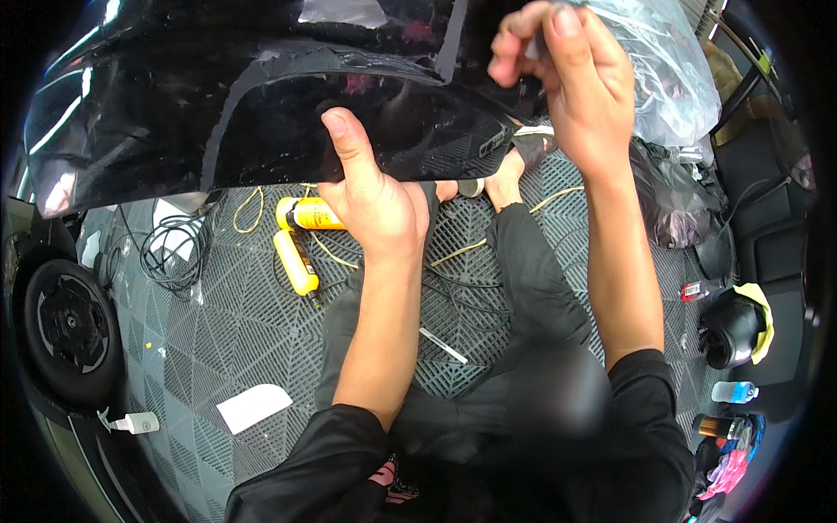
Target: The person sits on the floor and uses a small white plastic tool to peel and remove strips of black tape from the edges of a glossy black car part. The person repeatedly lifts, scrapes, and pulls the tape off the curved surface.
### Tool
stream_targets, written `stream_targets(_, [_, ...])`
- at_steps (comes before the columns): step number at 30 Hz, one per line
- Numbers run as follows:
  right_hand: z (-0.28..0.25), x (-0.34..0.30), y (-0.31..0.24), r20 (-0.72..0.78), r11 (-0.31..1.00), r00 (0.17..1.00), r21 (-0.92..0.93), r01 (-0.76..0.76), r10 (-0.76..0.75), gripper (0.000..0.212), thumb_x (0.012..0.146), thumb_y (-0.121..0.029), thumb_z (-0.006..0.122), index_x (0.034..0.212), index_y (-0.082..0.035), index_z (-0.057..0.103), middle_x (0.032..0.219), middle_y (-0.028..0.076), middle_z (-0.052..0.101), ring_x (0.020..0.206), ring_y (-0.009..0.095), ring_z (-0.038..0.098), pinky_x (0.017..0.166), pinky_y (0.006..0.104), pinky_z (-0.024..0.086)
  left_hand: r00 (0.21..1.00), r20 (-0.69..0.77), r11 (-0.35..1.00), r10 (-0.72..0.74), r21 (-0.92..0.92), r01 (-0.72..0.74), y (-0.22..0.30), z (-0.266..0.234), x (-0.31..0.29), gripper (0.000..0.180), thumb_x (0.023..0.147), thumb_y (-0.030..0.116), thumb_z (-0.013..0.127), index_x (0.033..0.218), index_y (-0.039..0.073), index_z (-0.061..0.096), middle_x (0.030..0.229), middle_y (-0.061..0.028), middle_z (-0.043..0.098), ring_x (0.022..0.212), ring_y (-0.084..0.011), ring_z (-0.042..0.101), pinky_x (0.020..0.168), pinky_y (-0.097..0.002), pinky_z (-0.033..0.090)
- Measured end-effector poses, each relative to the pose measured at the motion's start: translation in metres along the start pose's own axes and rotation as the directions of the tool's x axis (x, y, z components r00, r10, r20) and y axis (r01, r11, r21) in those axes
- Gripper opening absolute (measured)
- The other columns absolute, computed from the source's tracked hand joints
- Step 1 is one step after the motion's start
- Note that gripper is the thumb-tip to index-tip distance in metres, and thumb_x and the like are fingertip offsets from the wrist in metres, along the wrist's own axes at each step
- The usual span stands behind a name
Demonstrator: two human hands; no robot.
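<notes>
A large glossy black car body panel [288,131] spans the top of the view, with matte dark grey strips [228,113] running across it. My left hand [379,205] grips its lower edge, thumb lying on the face and fingers hidden behind. Above the panel's right end, my right hand [575,70] is raised with thumb and curled fingers closed together. Something small and greyish shows between those fingers; its kind cannot be made out. The right hand looks apart from the panel.
Beneath lies grey grid flooring with two yellow bottles [296,263], a coiled black cable [177,244] and a white sheet [254,407]. A wheel [71,318] and a spray bottle [135,423] are at left. Clear plastic wrap [667,78], a black helmet-like object [729,327] and a water bottle [734,391] are at right.
</notes>
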State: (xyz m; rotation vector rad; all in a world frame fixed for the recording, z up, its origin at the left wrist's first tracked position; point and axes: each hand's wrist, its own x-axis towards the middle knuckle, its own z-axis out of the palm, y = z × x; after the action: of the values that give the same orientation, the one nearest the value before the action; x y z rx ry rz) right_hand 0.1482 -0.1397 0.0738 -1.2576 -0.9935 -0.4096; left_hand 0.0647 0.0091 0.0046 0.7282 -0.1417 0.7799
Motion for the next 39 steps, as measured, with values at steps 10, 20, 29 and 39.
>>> stream_targets(10, [0.022,-0.023,-0.016,-0.071,0.993,0.994,-0.077,-0.094,0.088,0.023,0.098,-0.018,0.073,0.111,0.001,0.074,0.091,0.002,0.064,0.071,0.005,0.059,0.057,0.0209,0.046,1.0,-0.009,0.998,0.027,-0.061,-0.028,0.013,0.012,0.012,0.06,0.106,0.051,0.052,0.139,0.001,0.054,0.137,-0.0112,0.059,0.127,-0.0279,0.056,0.114,-0.0473,0.043])
stream_targets(20, [0.036,-0.025,-0.031,-0.082,0.986,0.986,0.094,-0.135,0.143,0.028,0.094,-0.004,0.073,0.119,0.007,0.067,0.095,0.01,0.071,0.077,0.012,0.069,0.068,0.0257,0.06,0.997,0.068,0.998,-0.036,-0.056,0.04,0.023,0.013,0.012,0.059,0.106,0.051,0.052,0.137,0.001,0.055,0.136,-0.01,0.061,0.125,-0.0269,0.057,0.113,-0.0468,0.042])
stream_targets(29, [0.045,-0.023,-0.012,-0.223,0.964,0.941,0.137,-0.229,0.255,0.02,0.094,-0.004,0.074,0.11,0.007,0.068,0.092,0.013,0.073,0.08,0.019,0.075,0.072,0.0292,0.063,0.99,0.136,0.997,0.029,-0.075,-0.019,0.019,0.006,0.013,0.055,0.106,0.048,0.054,0.137,0.003,0.056,0.135,-0.0089,0.062,0.125,-0.026,0.059,0.112,-0.0468,0.044])
stream_targets(39, [0.06,-0.025,-0.016,-0.287,0.979,0.937,0.097,-0.18,0.201,0.013,0.092,0.0,0.073,0.102,0.005,0.068,0.092,0.009,0.073,0.077,0.014,0.072,0.07,0.0264,0.061,0.98,0.197,0.996,0.034,-0.09,-0.016,0.023,0.003,0.012,0.053,0.106,0.046,0.056,0.136,0.001,0.057,0.133,-0.0101,0.063,0.123,-0.0256,0.06,0.111,-0.0445,0.046])
